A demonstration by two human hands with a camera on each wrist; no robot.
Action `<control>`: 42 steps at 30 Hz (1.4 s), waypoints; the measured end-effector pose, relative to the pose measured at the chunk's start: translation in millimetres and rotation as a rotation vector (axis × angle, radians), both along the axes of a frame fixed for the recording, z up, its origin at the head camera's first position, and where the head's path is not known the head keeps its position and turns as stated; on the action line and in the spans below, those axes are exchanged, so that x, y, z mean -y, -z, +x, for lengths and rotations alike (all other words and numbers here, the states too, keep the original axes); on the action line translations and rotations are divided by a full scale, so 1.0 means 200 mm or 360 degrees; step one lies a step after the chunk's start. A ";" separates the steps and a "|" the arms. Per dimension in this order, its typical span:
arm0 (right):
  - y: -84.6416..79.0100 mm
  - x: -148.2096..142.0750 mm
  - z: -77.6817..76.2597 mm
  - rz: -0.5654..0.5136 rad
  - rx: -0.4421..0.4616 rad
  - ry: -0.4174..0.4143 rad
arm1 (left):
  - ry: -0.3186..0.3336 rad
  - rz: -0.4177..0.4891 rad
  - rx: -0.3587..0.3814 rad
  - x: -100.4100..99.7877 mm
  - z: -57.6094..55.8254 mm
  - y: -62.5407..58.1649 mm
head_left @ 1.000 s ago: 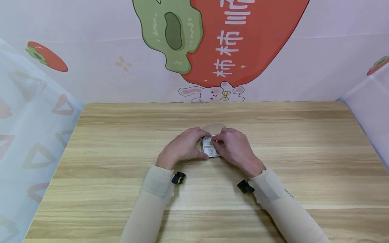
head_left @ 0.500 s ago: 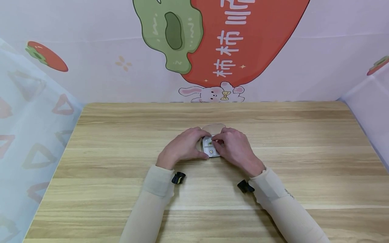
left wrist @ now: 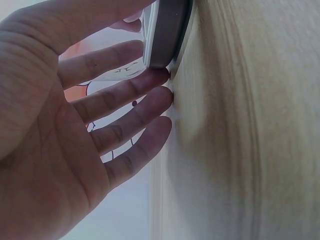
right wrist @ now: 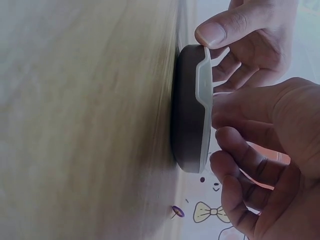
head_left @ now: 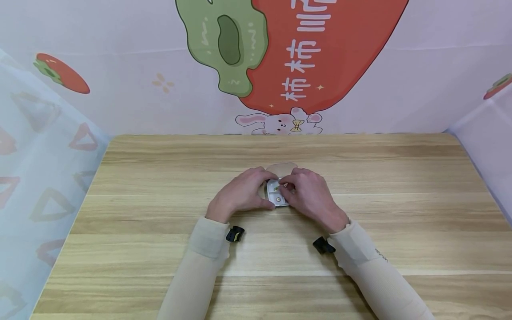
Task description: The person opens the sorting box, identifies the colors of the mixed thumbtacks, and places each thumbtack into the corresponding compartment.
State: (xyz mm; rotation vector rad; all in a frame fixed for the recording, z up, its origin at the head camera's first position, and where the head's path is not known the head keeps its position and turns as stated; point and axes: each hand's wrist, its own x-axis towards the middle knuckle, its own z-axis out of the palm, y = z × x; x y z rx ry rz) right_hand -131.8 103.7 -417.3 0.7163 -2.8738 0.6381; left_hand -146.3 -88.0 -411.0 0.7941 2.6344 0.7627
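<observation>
A small lidded case [head_left: 274, 195] lies open on the table, white and divided inside, with a brown outer wall [right wrist: 189, 112]. Its see-through lid [head_left: 282, 169] is folded back on the far side. My left hand [head_left: 242, 191] holds the case from the left, thumb at the near edge and a finger at the far edge. Small round yellowish pieces [head_left: 278, 199] sit in its compartments. My right hand [head_left: 310, 193] reaches in from the right, thumb and forefinger brought together over the compartments; I cannot tell what they pinch. A small red-gold piece [head_left: 286, 185] shows between them.
In the right wrist view a tiny purple disc [right wrist: 177, 212] with a thin pin stands past the case. The wooden table [head_left: 160, 262] ends at a printed cloth wall [head_left: 136, 98]. A side cloth [head_left: 44, 178] hangs at the left.
</observation>
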 end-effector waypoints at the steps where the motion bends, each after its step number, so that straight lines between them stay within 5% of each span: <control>1: 0.00 0.00 0.00 -0.0006 0.0003 -0.0001 | 0.0000 0.0001 0.0000 0.00 0.00 0.00; 21: -0.12 -0.13 -0.01 -0.0139 0.0007 0.0083 | -0.0056 -0.0046 0.0055 0.00 0.00 -0.01; 42: -0.11 -0.28 -0.08 -0.0007 0.0262 0.0207 | -0.0072 -0.0073 0.0060 -0.01 0.01 -0.01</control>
